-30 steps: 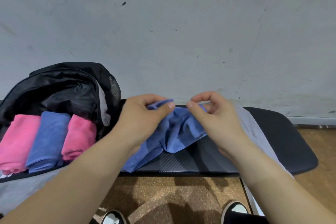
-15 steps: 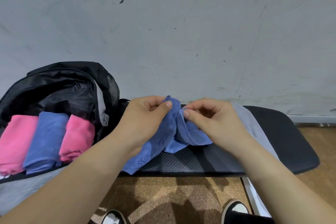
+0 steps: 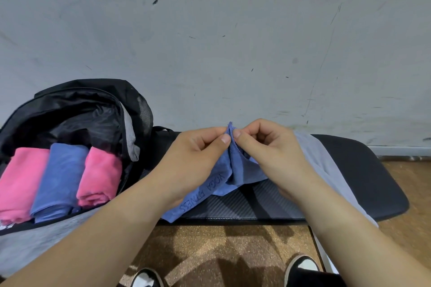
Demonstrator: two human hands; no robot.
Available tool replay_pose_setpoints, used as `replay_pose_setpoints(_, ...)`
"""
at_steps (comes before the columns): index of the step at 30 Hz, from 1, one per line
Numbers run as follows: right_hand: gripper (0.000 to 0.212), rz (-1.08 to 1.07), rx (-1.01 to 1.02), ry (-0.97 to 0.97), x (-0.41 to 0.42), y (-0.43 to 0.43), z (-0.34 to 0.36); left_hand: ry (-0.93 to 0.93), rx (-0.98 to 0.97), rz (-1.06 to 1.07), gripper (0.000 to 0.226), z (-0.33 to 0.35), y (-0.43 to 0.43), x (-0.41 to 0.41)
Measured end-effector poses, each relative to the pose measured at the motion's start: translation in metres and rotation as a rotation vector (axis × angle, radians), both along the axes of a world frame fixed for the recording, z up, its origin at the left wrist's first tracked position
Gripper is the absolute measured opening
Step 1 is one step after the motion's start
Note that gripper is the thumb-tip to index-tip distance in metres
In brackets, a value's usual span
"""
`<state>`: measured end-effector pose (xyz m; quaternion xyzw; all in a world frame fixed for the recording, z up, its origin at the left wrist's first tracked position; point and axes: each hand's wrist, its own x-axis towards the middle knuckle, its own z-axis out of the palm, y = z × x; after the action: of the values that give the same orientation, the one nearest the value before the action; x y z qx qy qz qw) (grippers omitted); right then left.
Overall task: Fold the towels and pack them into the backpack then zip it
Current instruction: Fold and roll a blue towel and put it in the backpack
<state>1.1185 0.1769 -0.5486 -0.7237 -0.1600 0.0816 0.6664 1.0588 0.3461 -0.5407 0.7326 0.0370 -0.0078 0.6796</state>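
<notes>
Now I am pinching the blue towel [image 3: 224, 177] in left hand [image 3: 198, 158] and right hand [image 3: 268, 154]; it is trailing toward 7 o'clock, backpack [image 3: 77, 109] at 9 o'clock.

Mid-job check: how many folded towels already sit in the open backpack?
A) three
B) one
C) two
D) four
A: the left pink towel, folded blue towel and right pink towel lie side by side in the backpack; the left hand and right hand pinch the loose blue towel.
</notes>
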Motion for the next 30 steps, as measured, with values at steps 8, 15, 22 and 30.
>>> replay_pose_setpoints(8, 0.029, 0.027, -0.009, 0.061, 0.001, 0.004, -0.006, 0.012, -0.017, 0.05, 0.018, 0.002, -0.002, 0.001)
replay_pose_setpoints(15, 0.055, 0.183, -0.146, -0.038, 0.02, -0.008, -0.015, -0.012, 0.075, 0.15, 0.028, -0.004, 0.007, 0.005)
replay_pose_setpoints(22, 0.028, 0.217, -0.594, -0.056, 0.034, -0.014, -0.051, -0.096, -0.038, 0.21, 0.028, 0.006, 0.01, 0.0)
replay_pose_setpoints(30, 0.034, -0.025, -0.875, -0.036, 0.045, -0.027, -0.068, -0.119, 0.035, 0.175, 0.033, 0.003, 0.018, -0.007)
